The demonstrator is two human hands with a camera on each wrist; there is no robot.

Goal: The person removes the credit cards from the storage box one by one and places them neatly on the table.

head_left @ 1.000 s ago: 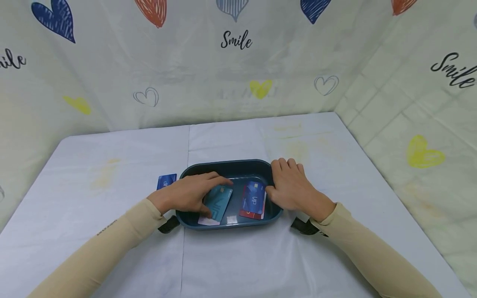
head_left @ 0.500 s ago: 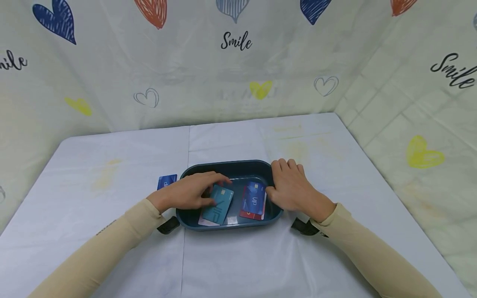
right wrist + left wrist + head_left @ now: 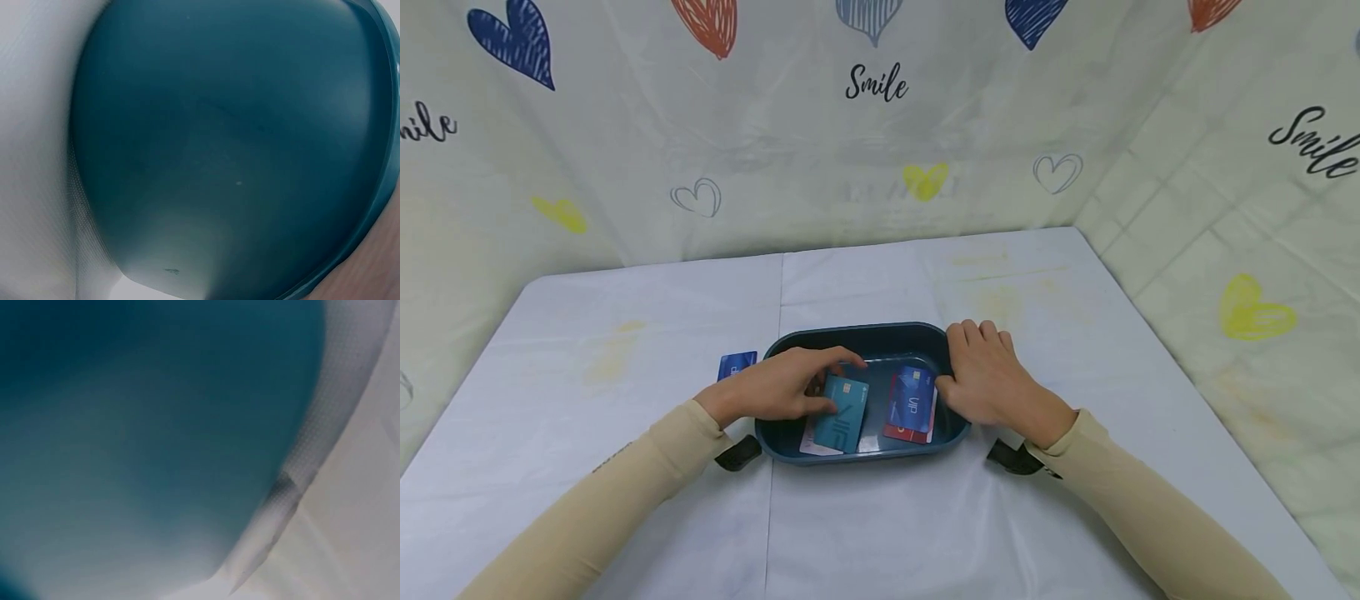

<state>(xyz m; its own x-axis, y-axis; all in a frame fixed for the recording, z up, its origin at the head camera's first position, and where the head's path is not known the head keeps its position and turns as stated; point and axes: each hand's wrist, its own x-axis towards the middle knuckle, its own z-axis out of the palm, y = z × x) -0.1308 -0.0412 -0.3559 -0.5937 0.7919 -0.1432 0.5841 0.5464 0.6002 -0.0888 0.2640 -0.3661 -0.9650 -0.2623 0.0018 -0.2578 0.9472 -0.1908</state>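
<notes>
A dark teal plastic tray sits on the table. My left hand reaches over its left side, the thumb lying on the left edge of a teal card and the other fingers bent beyond it. A whitish card shows partly from under the teal one. In the tray's right half, a blue VIP card overlaps a red card. My right hand grips the tray's right end, fingers over the rim. Both wrist views show mainly the tray's outer wall, large and blurred on the left.
Another blue card lies on the table just left of the tray, partly hidden by the left wrist. White cloth covers the table. A curtain printed with hearts and "Smile" hangs behind and at the sides.
The left thumb has moved up and onto the teal card, and that card has turned slightly and shifted a little, uncovering more of the whitish card. The right hand and tray stay in place.
</notes>
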